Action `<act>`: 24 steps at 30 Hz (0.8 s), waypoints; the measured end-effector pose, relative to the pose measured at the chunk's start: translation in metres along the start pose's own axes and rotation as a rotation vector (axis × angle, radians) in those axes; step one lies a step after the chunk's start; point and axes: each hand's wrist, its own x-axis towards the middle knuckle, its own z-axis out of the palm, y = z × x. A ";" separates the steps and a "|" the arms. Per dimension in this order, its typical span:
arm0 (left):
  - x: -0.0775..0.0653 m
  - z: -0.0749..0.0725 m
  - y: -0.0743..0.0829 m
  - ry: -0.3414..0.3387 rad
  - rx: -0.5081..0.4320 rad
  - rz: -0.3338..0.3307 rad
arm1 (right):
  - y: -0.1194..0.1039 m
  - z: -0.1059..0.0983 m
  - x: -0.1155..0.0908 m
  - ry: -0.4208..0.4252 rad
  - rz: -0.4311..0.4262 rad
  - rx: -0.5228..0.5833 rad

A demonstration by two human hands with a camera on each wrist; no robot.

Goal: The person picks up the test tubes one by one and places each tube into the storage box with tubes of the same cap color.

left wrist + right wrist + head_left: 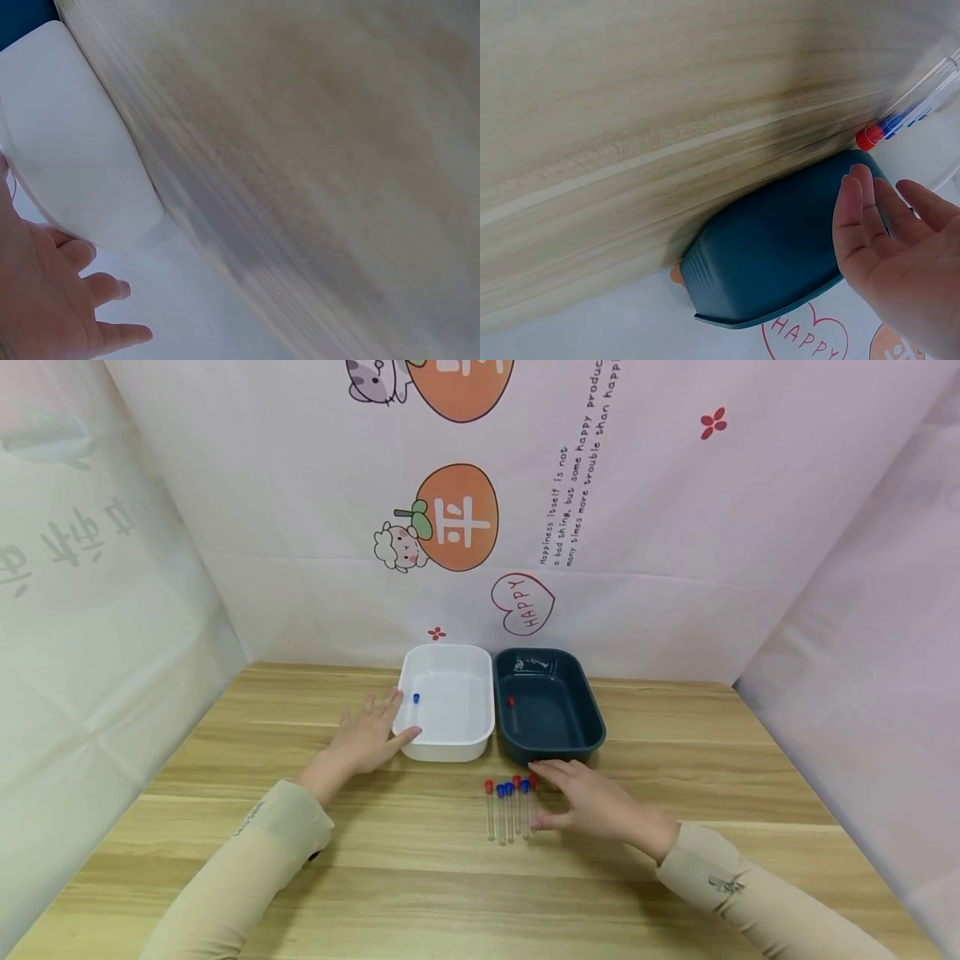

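Note:
Several clear test tubes with red and blue caps (509,788) lie side by side on the table, caps toward the basins. My right hand (600,806) is at their right end, thumb and fingers parted around the outermost red-capped tube. Its fingertips are right by the front wall of the dark blue basin (772,236). My left hand (365,739) rests at the near left corner of the white basin (447,750), fingers spread along its side and thumb over the rim. One blue-capped tube (416,699) lies in the white basin, one red-capped tube (512,702) in the dark one.
Both basins stand side by side at the back of the wood-grain table (420,893). Right behind them hangs a white printed cloth (630,610), and more cloth encloses the left and right sides.

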 end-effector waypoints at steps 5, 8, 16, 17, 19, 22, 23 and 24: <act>0.000 0.001 -0.001 0.006 0.006 0.007 | 0.002 0.003 0.003 -0.008 0.008 -0.016; 0.001 0.002 -0.002 0.008 0.011 0.009 | 0.003 0.004 0.004 -0.021 0.012 -0.023; 0.002 0.003 -0.002 0.001 0.006 0.002 | -0.002 0.004 0.005 -0.036 0.036 -0.029; 0.002 0.003 -0.003 0.000 0.007 0.002 | -0.002 0.005 0.005 -0.036 0.040 -0.031; 0.002 0.003 -0.002 -0.001 0.007 0.001 | -0.002 0.006 0.005 -0.036 0.048 -0.035; 0.002 0.003 -0.003 -0.001 0.007 0.003 | -0.001 0.008 0.006 -0.036 0.057 -0.047; 0.002 0.002 -0.003 -0.003 0.007 0.002 | -0.001 0.010 0.006 -0.036 0.059 -0.050; 0.001 0.003 -0.003 -0.003 0.007 0.002 | 0.000 0.011 0.007 -0.037 0.060 -0.053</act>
